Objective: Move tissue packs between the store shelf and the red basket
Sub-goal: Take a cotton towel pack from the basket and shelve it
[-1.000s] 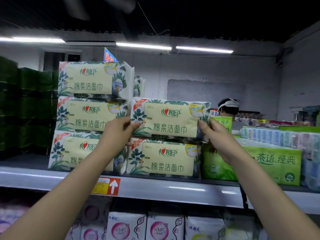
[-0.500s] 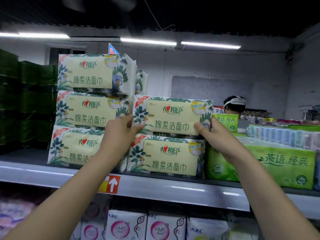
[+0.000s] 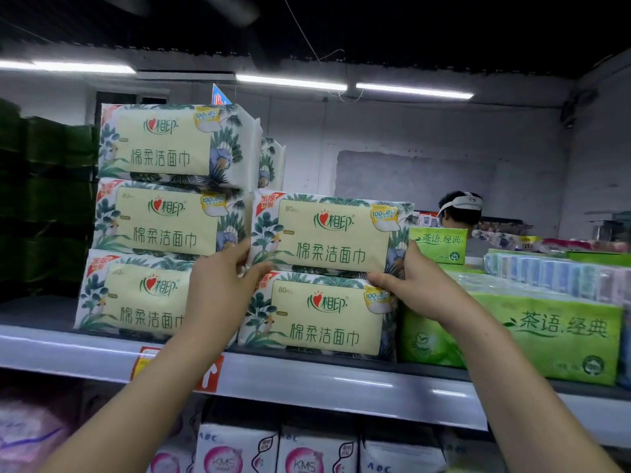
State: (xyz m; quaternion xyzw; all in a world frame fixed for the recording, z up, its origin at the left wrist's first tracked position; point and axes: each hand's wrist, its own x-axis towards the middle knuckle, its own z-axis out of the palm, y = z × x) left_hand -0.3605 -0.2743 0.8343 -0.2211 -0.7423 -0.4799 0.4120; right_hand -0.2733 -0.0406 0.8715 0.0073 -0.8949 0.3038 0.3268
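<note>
A cream tissue pack with green leaf print (image 3: 331,235) lies on top of a matching pack (image 3: 321,319) on the grey store shelf (image 3: 307,380). My left hand (image 3: 222,285) grips its left end, and my right hand (image 3: 413,285) holds its lower right corner. To the left stands a stack of three more such packs (image 3: 164,220). The red basket is out of view.
Green tissue packs (image 3: 546,332) sit to the right on the same shelf, with pastel packs (image 3: 553,274) behind them. Dark green packs (image 3: 44,186) fill the far left. White and pink packets (image 3: 266,452) line the shelf below. A person's head (image 3: 459,209) shows behind the shelf.
Both hands have kept their hold on the upper pack. My right thumb has slid under its lower right corner. The view has shifted slightly.
</note>
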